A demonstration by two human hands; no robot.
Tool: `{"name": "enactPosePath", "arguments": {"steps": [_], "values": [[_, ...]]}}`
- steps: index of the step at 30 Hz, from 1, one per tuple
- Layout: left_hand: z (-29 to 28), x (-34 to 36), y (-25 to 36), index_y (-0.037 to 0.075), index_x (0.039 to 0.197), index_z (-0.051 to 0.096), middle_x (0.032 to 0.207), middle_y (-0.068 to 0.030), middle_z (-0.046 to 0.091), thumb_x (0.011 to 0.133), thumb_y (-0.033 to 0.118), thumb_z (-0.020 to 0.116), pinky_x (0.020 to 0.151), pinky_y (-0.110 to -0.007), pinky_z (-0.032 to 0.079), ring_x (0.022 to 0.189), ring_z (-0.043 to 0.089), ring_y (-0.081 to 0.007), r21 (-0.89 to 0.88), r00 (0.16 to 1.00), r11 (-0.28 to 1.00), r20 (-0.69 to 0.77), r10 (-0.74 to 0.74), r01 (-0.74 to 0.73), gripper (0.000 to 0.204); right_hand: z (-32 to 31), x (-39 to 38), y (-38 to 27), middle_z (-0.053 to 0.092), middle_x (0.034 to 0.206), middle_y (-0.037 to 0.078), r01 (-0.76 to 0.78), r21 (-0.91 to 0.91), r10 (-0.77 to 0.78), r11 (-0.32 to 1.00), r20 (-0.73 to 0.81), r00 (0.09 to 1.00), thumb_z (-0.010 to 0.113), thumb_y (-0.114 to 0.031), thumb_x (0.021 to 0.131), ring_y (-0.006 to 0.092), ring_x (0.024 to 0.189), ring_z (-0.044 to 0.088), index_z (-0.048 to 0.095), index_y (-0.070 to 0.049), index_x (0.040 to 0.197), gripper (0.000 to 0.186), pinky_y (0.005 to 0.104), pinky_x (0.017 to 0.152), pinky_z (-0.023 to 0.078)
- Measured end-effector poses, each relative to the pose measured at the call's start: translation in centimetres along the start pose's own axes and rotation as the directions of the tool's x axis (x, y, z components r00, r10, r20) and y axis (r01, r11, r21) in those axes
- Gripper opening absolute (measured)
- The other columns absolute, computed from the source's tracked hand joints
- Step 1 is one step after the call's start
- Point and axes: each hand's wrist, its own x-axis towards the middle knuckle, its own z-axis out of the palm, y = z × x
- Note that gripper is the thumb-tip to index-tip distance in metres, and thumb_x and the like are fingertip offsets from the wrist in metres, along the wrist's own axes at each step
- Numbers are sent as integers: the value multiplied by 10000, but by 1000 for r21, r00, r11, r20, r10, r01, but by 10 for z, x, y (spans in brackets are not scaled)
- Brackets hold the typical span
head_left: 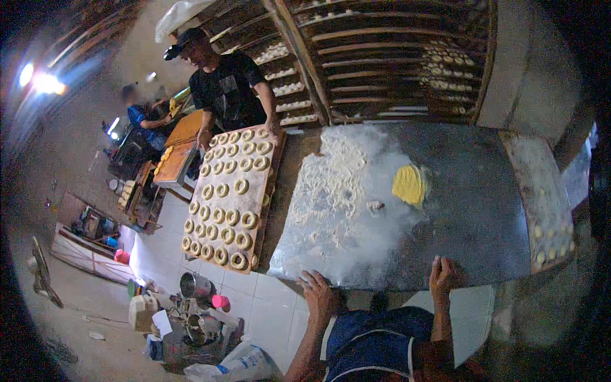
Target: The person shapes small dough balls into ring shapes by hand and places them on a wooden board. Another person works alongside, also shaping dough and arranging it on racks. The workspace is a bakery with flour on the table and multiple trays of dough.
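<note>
My left hand [316, 291] rests at the near edge of the floury metal worktop [477, 210], fingers spread and holding nothing. My right hand [443, 275] touches the same edge further right, its fingers slightly bent and empty. A flattened yellow lump of dough [408, 184] lies on the worktop beyond my hands, with white flour and small scraps [337, 191] to its left. At the left, a co-worker [226, 89] in a dark shirt and cap grips a board [261, 200] covered with several rows of pale dough rings [240, 186].
Wooden racks [394, 48] of dough pieces stand behind. A second board [538, 191] with small dough pieces lies at the right. Another person [143, 118] works by an orange-topped table [181, 134]. Buckets, pots [196, 285] and sacks [235, 363] sit on the tiled floor at lower left.
</note>
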Motion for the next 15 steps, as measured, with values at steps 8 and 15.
{"name": "enactPosePath", "arguments": {"steps": [8, 15], "values": [[1, 1, 9, -105, 1356, 363, 1417, -390, 269, 872, 213, 520, 935, -623, 419, 1288, 271, -599, -42, 991, 993, -74, -114, 111, 601, 10, -11, 5, 425, 645, 94, -21, -87, 12, 996, -107, 994, 528, -175, 966, 229, 579, 427, 470, -24, 700, 312, 376, 552, 363], [-1, -6, 1, -60, 1324, 425, 1391, -322, 370, 865, 246, 548, 946, -516, 446, 1258, 376, -521, 150, 990, 979, -39, -137, 141, 566, -7, 3, -20, 645, 1014, 193, -353, -175, 389, 919, 259, 884, 521, -264, 962, 289, 905, 635, 573, 78, 1116, 379, 360, 805, 509]]}}
